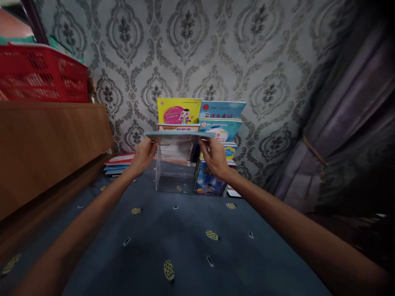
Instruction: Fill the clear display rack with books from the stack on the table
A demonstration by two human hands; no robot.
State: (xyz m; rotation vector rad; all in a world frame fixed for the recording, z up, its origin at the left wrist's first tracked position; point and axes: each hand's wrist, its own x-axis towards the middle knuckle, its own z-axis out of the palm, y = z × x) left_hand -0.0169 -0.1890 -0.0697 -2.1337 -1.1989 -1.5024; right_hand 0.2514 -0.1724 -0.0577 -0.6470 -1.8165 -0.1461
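Note:
Both my arms reach forward over a blue patterned carpet. My left hand (143, 155) and my right hand (214, 156) are each closed on one end of a thin light-blue book (177, 135), held flat and seen nearly edge-on. Behind it stands a clear tiered book rack (170, 176) against the wall. The rack holds a yellow book (179, 110) at the top left, blue books (222, 109) at the top right and a dark blue book (210, 182) in the bottom right slot. The lower left slot of the rack looks see-through.
A wooden cabinet (46, 144) runs along the left with a red plastic basket (40, 74) on top. A flat stack of books (119, 163) lies on the floor by the cabinet. Dark purple curtains (348, 123) hang at the right. Patterned wallpaper covers the back wall.

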